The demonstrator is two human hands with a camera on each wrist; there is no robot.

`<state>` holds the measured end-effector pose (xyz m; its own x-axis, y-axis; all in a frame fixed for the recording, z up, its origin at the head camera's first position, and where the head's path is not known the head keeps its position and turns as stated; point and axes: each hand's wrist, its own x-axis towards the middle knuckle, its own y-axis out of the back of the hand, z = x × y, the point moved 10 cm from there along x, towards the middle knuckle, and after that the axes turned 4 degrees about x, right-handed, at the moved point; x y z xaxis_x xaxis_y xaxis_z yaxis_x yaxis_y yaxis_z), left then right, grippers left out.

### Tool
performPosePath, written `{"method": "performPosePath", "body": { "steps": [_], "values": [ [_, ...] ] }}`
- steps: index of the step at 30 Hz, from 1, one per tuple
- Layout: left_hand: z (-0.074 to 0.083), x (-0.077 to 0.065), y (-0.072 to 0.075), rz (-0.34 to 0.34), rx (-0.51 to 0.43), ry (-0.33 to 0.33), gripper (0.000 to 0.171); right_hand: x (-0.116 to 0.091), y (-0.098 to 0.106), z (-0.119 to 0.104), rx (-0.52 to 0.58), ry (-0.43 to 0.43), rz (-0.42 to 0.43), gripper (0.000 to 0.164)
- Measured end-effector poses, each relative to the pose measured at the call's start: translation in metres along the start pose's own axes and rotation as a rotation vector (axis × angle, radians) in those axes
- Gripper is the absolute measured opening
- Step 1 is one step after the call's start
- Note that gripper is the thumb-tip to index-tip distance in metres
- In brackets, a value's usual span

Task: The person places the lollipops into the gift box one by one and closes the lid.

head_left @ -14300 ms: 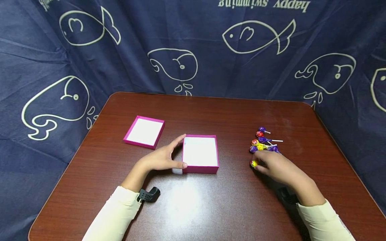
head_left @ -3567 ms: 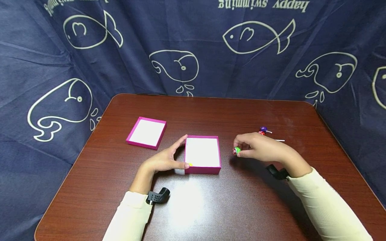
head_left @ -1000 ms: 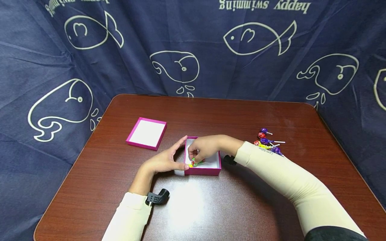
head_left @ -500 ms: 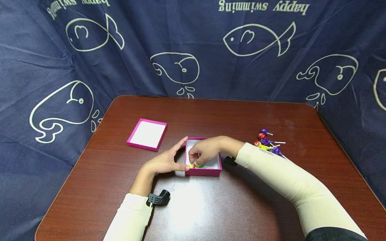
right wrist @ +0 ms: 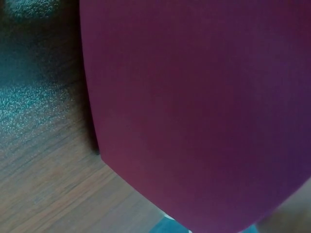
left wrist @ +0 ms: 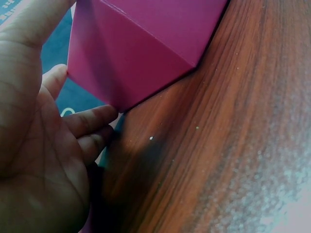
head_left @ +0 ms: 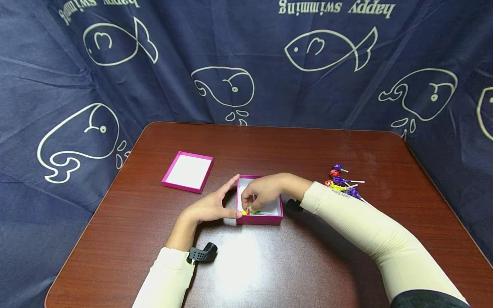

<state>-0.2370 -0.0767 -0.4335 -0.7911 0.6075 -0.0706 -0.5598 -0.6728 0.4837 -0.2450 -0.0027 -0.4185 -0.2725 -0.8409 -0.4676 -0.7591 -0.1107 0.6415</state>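
Observation:
A pink box (head_left: 259, 220) with a white inside stands mid-table. My left hand (head_left: 209, 207) holds its left side, thumb at the front corner and forefinger at the back corner; in the left wrist view the other fingertips touch the pink wall. My right hand (head_left: 262, 190) reaches down into the box and pinches a green-and-red lollipop (head_left: 249, 210) low along the front wall, its stick pointing right. Beside that, a bit of yellow wrapper (head_left: 244, 212) shows near my left thumb. The right wrist view holds only the box's outer wall (right wrist: 194, 107), with no fingers visible.
A shallow pink lid (head_left: 188, 171), white inside, lies behind and left of the box. To the right is a loose group of purple, red and yellow lollipops (head_left: 340, 180), close behind my right sleeve. A blue fish-print cloth (head_left: 265, 85) hangs behind the table.
My right hand has carried the green-and-red lollipop from the right into the box and lowered it by the front wall. A yellow wrapper has appeared inside since the first frame; the left hand kept its hold.

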Motion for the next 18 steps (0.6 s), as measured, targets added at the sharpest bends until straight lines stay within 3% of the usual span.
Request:
{"method": "performPosePath", "body": {
  "steps": [18],
  "values": [
    [-0.0059, 0.0013, -0.0002, 0.002, 0.013, 0.030, 0.111, 0.0021, 0.0013, 0.0020, -0.046, 0.008, 0.014, 0.011]
  ]
}}
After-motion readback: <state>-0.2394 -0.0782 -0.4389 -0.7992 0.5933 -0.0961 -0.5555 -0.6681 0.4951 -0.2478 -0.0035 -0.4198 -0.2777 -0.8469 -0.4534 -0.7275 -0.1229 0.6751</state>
